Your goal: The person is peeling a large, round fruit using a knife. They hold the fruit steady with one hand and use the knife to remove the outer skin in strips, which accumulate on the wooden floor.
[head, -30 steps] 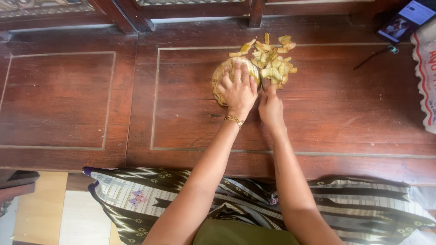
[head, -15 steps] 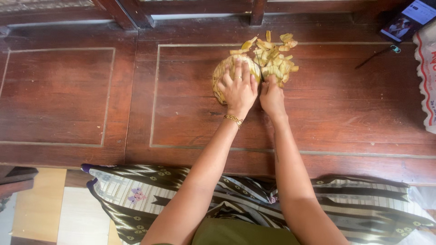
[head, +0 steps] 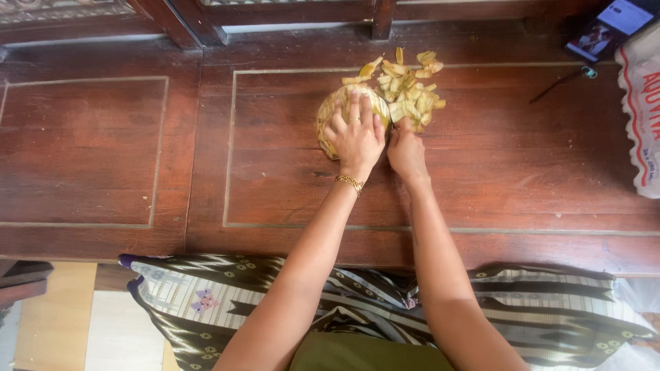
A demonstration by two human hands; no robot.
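two bare hands work side by side on a dark brown wooden panelled surface (head: 206, 172). spread fingers of the left hand (head: 356, 137) press flat over a round woven straw-coloured object (head: 330, 113), covering most of it. the right hand (head: 407, 150) sits just beside, fingers curled with tips at the edge of a pile of pale yellow strips (head: 407, 93); whether it grips anything, i cannot tell. a gold chain bracelet (head: 350, 183) circles the left wrist. a striped woven cloth (head: 206, 302) lies nearer the person.

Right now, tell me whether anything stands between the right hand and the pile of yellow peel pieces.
Nothing visible does. The right hand has its fingertips at the near edge of the peel pile; the left hand rests beside it on the round woven piece.
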